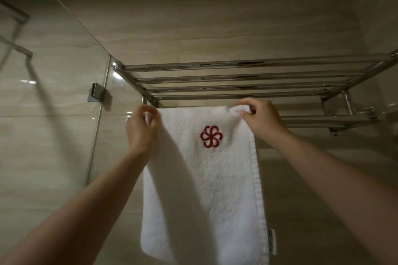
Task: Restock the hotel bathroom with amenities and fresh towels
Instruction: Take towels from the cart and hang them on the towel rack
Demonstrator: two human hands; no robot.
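Observation:
A white towel [206, 183] with a red flower emblem hangs down in front of the chrome towel rack [247, 80] on the beige tiled wall. Its top edge lies at the height of the rack's lower bar [323, 119]. My left hand [141, 130] pinches the towel's upper left corner. My right hand [259, 117] pinches the upper right corner, where the cloth bunches up. Both arms reach up from below. The bar behind the towel is hidden.
A glass shower panel [53, 92] stands at the left, held to the wall by a metal clamp [97, 92]. The rack's upper shelf of several chrome bars holds nothing. A small label [271, 241] hangs at the towel's lower right edge.

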